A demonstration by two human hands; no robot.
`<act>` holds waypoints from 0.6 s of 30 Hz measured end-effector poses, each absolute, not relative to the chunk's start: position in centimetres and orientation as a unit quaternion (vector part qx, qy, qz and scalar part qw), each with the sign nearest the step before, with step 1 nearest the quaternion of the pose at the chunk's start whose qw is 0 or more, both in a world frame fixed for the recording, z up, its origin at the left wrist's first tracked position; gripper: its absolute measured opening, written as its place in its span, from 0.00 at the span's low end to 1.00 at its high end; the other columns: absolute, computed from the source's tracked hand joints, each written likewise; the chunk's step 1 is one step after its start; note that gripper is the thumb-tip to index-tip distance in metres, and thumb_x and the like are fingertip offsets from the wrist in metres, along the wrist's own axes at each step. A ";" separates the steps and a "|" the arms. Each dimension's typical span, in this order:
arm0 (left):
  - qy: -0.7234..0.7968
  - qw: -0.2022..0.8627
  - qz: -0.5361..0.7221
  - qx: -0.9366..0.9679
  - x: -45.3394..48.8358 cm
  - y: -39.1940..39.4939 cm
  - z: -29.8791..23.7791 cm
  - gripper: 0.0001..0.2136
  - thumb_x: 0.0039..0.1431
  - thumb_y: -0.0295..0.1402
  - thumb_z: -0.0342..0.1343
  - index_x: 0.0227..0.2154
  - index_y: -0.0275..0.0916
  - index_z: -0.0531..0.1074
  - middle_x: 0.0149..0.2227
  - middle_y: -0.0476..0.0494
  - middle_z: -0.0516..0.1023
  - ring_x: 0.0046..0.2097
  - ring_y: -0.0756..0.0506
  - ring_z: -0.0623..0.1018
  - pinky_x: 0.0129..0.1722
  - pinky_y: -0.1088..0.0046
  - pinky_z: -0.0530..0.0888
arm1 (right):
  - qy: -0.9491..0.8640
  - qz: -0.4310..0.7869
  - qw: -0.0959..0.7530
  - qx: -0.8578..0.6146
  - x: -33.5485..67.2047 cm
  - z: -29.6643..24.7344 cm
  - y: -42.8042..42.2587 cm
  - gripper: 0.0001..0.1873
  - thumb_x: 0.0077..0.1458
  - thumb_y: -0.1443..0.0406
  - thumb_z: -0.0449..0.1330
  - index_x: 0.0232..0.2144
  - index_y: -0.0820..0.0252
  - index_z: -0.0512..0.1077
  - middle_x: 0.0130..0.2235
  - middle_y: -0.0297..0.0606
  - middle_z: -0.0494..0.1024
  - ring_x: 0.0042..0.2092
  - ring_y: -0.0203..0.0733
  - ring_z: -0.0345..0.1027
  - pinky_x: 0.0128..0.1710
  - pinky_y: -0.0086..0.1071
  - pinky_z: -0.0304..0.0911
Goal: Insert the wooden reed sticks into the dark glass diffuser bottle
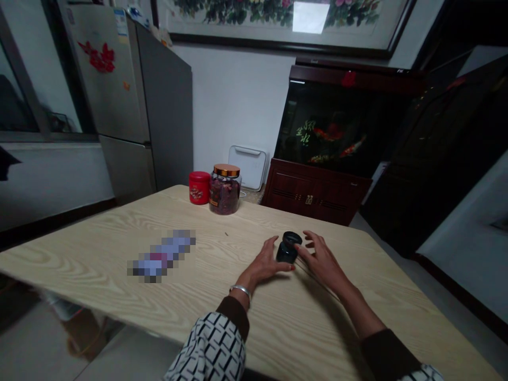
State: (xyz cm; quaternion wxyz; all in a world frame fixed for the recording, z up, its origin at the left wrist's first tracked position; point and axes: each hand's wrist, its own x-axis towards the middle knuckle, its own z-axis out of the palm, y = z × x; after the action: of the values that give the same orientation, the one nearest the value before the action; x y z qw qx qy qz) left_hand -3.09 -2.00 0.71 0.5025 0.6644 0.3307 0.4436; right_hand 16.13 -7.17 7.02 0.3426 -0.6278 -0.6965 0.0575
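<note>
A small, dark, round object (287,252), shaped like a squat jar with a wide ring at its top, stands on the wooden table (178,312). Its exact kind cannot be made out. On its left is my left hand (264,264), fingers spread and curved around that side, the thumb in front near its base. From the right comes my right hand (323,262), also with fingers apart. One of its digits overlaps the object's edge; whether it touches is unclear. A thin dark line like a cord runs from near the object's base toward my right forearm.
At the table's far edge stand a red canister (199,188) and a clear jar with a copper-coloured lid (224,190). A blurred-out flat item (162,255) lies on the left. Beyond are a fridge (166,106), a white panel (248,165) and a fish tank (325,127).
</note>
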 end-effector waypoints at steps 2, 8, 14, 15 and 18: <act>0.351 0.471 0.423 0.690 -4.5 -3.0 1.6 0.43 0.36 0.42 0.73 0.57 0.36 0.64 0.57 0.30 0.67 0.57 0.35 0.68 0.55 0.59 0.66 | -0.653 0.066 0.365 -0.660 17.0 6.7 -8.6 0.24 0.60 0.45 0.49 0.45 0.55 0.68 0.42 0.41 0.74 0.39 0.44 0.70 0.38 0.37 0.64; 0.303 0.429 0.419 0.741 -7.1 -4.6 10.9 0.23 0.51 0.54 0.60 0.28 0.35 0.71 0.26 0.47 0.72 0.30 0.48 0.71 0.32 0.73 0.66 | -0.679 0.191 0.382 -0.596 17.8 13.2 -9.9 0.32 0.57 0.37 0.44 0.21 0.57 0.64 0.23 0.33 0.67 0.26 0.37 0.59 0.27 0.31 0.54; 0.111 0.604 0.370 0.697 -8.1 -5.1 22.3 0.32 0.50 0.66 0.50 0.25 0.35 0.68 0.24 0.48 0.69 0.26 0.51 0.70 0.30 0.73 0.66 | -0.679 0.457 0.405 -0.409 16.2 24.7 -11.4 0.40 0.51 0.31 0.35 0.16 0.57 0.58 0.17 0.26 0.50 0.19 0.30 0.37 0.20 0.28 0.34; 0.093 0.622 0.366 0.686 -8.2 -5.3 23.3 0.33 0.50 0.67 0.47 0.24 0.35 0.67 0.23 0.48 0.69 0.25 0.51 0.69 0.30 0.73 0.66 | -0.678 0.482 0.407 -0.377 16.1 25.8 -11.9 0.41 0.50 0.30 0.33 0.16 0.57 0.57 0.17 0.26 0.49 0.19 0.30 0.36 0.20 0.28 0.34; 0.065 0.660 0.372 0.650 -8.5 -6.2 23.9 0.37 0.48 0.71 0.38 0.21 0.37 0.65 0.19 0.49 0.65 0.22 0.52 0.65 0.27 0.72 0.65 | -0.662 0.533 0.424 -0.314 16.0 26.6 -12.9 0.42 0.46 0.29 0.28 0.15 0.56 0.55 0.16 0.27 0.48 0.19 0.30 0.37 0.19 0.28 0.37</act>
State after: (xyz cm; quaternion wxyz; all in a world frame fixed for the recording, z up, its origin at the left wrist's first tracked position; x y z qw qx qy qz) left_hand -8.46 -6.16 23.87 0.6600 0.6496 0.0650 0.3718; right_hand 15.97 -12.86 26.58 0.4243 -0.3137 -0.6617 0.5326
